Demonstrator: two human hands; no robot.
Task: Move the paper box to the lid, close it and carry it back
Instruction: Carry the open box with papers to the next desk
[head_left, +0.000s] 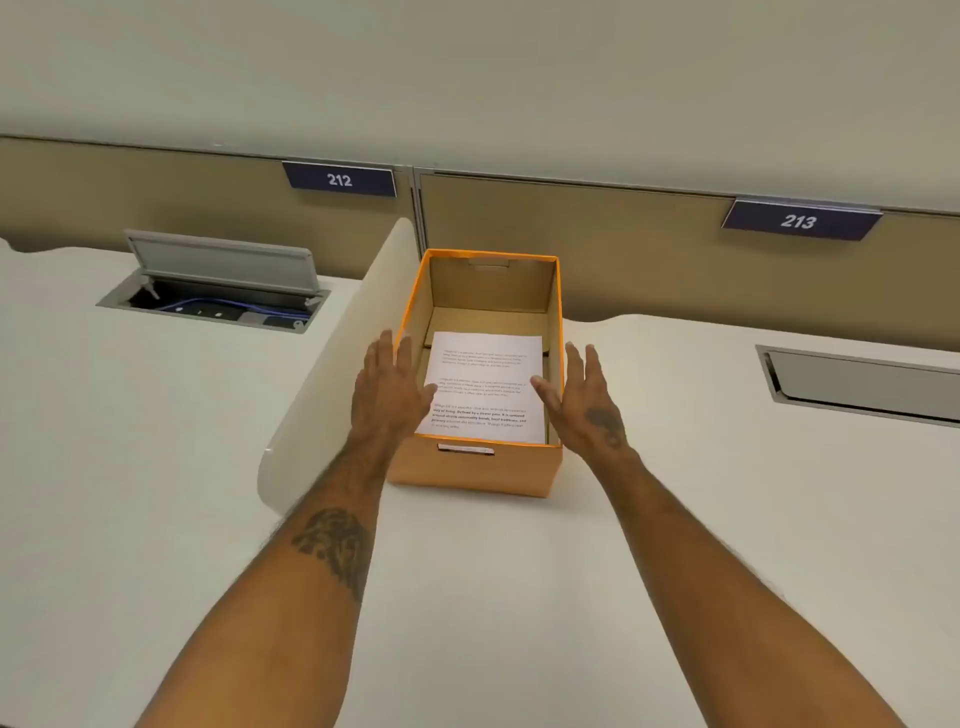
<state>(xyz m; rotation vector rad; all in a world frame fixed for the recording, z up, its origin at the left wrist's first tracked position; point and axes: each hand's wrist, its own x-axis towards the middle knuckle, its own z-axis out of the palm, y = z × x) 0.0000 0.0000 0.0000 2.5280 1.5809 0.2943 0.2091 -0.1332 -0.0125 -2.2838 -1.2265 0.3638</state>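
An open orange cardboard box (475, 470) with a printed white paper sheet (483, 387) lying flat inside stands on the cream desk (493, 597) at about twelve o'clock from the person, just beside a cream curved divider panel (332, 374) at its nine o'clock. The left hand (387, 389) has its fingers (387, 353) spread and straight at the box's nine o'clock wall, gripping nothing, though whether they touch it cannot be told. The right hand (582, 397) is likewise splayed at three o'clock, its thumb over the rim, holding nothing

Orange paper box (470, 470), brown inside; white printed sheet (483, 387); navy number plates (340, 180) with white digits
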